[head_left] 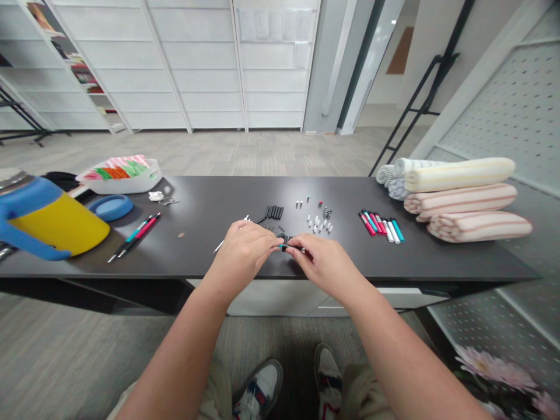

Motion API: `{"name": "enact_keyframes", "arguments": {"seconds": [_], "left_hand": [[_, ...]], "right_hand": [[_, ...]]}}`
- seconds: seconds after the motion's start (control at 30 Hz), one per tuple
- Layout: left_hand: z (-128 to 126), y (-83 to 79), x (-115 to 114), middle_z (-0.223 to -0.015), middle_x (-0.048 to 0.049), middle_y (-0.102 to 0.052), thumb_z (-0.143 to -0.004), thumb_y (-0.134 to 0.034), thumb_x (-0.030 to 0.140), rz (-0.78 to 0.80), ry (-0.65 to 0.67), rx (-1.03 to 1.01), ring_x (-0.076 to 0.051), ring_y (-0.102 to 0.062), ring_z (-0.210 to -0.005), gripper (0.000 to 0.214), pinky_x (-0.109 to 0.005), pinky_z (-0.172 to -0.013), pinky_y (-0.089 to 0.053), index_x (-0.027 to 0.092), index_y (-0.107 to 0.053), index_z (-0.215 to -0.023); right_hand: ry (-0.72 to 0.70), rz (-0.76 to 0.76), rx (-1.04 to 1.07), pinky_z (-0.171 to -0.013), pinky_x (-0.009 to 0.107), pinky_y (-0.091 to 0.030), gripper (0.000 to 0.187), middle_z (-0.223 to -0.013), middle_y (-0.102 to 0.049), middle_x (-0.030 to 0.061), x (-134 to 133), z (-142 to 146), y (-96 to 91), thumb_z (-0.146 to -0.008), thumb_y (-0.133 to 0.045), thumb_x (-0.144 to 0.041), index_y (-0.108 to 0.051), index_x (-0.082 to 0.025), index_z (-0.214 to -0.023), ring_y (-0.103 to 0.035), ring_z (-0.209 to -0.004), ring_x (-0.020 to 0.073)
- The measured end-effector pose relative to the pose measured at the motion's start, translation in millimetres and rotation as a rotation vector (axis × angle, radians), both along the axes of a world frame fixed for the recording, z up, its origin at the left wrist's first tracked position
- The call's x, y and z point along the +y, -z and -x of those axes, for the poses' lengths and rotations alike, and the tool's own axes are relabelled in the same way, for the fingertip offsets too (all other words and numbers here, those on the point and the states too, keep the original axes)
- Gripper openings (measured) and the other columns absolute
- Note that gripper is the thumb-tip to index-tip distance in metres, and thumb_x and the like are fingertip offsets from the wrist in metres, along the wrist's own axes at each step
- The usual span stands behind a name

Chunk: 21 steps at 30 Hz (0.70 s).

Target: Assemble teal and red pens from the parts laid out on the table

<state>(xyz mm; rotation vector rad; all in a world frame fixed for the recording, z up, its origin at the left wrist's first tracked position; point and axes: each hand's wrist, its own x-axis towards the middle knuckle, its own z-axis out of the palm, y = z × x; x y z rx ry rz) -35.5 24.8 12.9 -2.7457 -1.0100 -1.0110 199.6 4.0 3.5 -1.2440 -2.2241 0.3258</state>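
Observation:
Near the table's front edge, my left hand and my right hand meet, fingertips pinched. Between them is a small black pen part with a teal bit at its left end; my fingers hide much of it. Just beyond lie several black pen grips in a row. Thin pen refills stick out from behind my left hand. Ahead of my right hand are small white pen parts and tiny metal pieces. Red, teal and white pen barrels lie farther right.
On the dark table, a teal pen and a red pen lie left, near a blue-and-yellow jug, a blue lid and a clear tub. Rolled towels are stacked at the right end.

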Motion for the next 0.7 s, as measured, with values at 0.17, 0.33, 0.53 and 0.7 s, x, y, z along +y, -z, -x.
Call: {"name": "enact_keyframes", "arguments": {"seconds": [0.17, 0.33, 0.53, 0.7], "left_hand": [[-2.3, -3.2, -4.9, -0.108, -0.0018, -0.081, -0.106, -0.058, 0.021, -0.098, 0.017, 0.059, -0.019, -0.07, -0.104, 0.016, -0.045, -0.11, -0.038, 0.024, -0.074, -0.108], [-2.8, -4.3, -5.6, -0.105, -0.0018, -0.082, -0.105, -0.06, 0.02, -0.192, 0.006, 0.065, -0.019, -0.07, -0.104, 0.015, -0.045, -0.111, -0.038, 0.024, -0.074, -0.109], [-5.5, -13.6, -16.1, -0.105, -0.0011, -0.082, -0.103, -0.063, 0.016, -0.389, 0.004, 0.052, -0.019, -0.072, -0.1, 0.011, -0.043, -0.106, -0.042, 0.023, -0.072, -0.104], [-7.1, -11.2, -22.6, -0.114, 0.0019, -0.081, -0.095, -0.073, 0.015, -0.567, -0.039, -0.028, -0.02, -0.071, -0.106, 0.022, -0.042, -0.108, -0.043, 0.031, -0.073, -0.111]], "right_hand": [[0.004, 0.069, -0.025, -0.066, 0.029, -0.039, 0.034, -0.077, -0.072, 0.0011, 0.9, -0.6, -1.9, -0.111, -0.047, -0.03, -0.067, -0.022, -0.085, -0.064, -0.069, 0.0169], [-0.062, 0.097, 0.025, -0.071, 0.028, -0.041, 0.018, -0.091, -0.076, 0.0032, -0.3, -0.7, -3.8, -0.106, -0.059, -0.034, -0.071, -0.022, -0.102, -0.067, -0.08, 0.0182], [-0.119, 0.315, 0.278, -0.073, 0.026, -0.045, 0.033, -0.079, -0.075, -0.0001, -4.1, 3.8, -8.9, -0.109, -0.05, -0.032, -0.069, -0.021, -0.084, -0.067, -0.075, 0.0156], [-0.251, 0.527, 0.549, -0.083, 0.028, -0.049, 0.039, -0.084, -0.076, 0.0019, -6.0, 6.2, -13.3, -0.109, -0.05, -0.044, -0.071, -0.019, -0.087, -0.068, -0.084, 0.0172]]}}
